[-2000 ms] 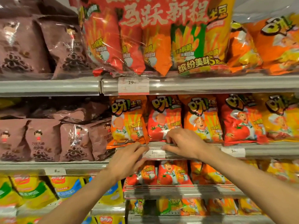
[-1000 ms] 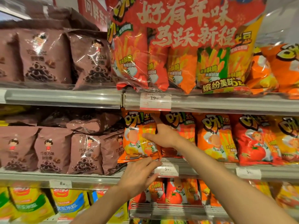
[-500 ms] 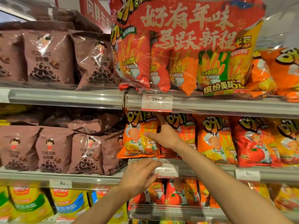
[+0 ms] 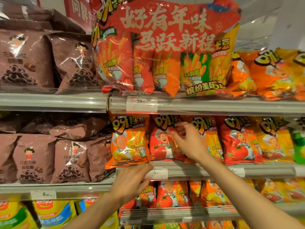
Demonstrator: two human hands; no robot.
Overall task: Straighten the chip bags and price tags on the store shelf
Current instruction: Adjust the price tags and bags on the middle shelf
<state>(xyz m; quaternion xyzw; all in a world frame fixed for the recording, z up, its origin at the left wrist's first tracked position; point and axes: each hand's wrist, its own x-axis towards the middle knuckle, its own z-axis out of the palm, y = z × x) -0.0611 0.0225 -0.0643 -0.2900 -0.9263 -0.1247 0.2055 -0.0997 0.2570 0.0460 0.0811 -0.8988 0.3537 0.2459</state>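
A red tomato chip bag (image 4: 160, 146) stands on the middle shelf between an orange chip bag (image 4: 128, 142) on its left and another orange bag (image 4: 212, 142) on its right. My right hand (image 4: 188, 141) is on the red bag's upper right edge, thumb on its front, bent fingers at the seam with the orange bag beside it. A white price tag (image 4: 157, 173) marked 5.90 sits in the shelf rail (image 4: 194, 171) below. My left hand (image 4: 132, 180) holds the tag's left end, index finger above it and thumb below. The left orange bag's bottom corner hangs over the rail.
A big red multipack (image 4: 165, 50) fills the top shelf above a 19.90 tag (image 4: 142, 104). Brown snack bags (image 4: 71, 161) sit to the left, more chip bags (image 4: 239, 139) to the right. Another tag (image 4: 236, 171) is on the same rail, and yellow bags (image 4: 49, 214) lie lower left.
My right hand left the price tag, rose to the gap left of the red bag, then shifted right to the bag's other edge. My left hand stayed at the tag.
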